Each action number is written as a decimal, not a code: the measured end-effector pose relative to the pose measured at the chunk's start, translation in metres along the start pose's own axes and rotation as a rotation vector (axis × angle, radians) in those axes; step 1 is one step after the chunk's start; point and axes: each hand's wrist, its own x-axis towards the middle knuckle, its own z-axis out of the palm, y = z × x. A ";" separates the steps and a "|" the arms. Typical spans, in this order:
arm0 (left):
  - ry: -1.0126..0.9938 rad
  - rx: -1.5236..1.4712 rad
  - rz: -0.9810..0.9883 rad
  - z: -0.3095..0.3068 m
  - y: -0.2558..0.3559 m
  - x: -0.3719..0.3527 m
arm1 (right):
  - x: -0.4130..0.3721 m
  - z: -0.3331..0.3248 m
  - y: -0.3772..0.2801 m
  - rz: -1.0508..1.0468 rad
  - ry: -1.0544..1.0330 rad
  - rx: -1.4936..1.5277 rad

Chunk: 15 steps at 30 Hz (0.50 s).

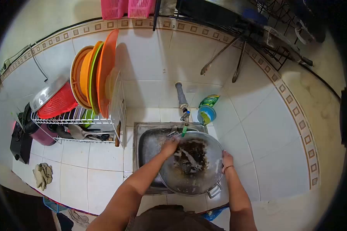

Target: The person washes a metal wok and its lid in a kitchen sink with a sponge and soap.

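A large round metal pan (pixel 169 173) with two loop handles rests tilted over the sink (pixel 136 154). A dark, scorched-looking patch with pale streaks covers its middle. My left hand (pixel 169 146) is closed at the pan's upper-left rim, around or against the handle there; the fingertips are partly hidden. On the opposite side, my right hand (pixel 227 158) grips the right rim, fingers curled over the edge. The second handle (pixel 215 190) sticks out free at the lower right. Just above the pan is the tap (pixel 185 115), with a green piece at its spout.
A white dish rack (pixel 119 111) with orange and green plates (pixel 104 77) stands left. A blue tub (pixel 206 114) sits in the corner behind the sink. A crumpled cloth (pixel 43 175) lies on the left counter. Tongs (pixel 223 57) hang from the shelf overhead.
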 end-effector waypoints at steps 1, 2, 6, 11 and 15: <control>0.022 0.087 0.105 -0.005 0.024 -0.020 | 0.001 -0.004 -0.001 -0.042 -0.038 -0.065; 0.044 0.174 0.209 -0.012 0.047 -0.038 | 0.002 -0.005 -0.003 0.019 -0.052 -0.094; -0.140 0.005 0.408 -0.025 0.036 -0.026 | -0.023 -0.004 -0.027 0.147 -0.067 -0.047; -0.049 0.226 0.075 -0.034 0.026 0.007 | -0.019 -0.003 -0.030 0.121 -0.169 -0.151; 0.213 0.224 -0.158 -0.062 -0.006 0.008 | -0.004 0.012 -0.013 0.164 -0.225 -0.067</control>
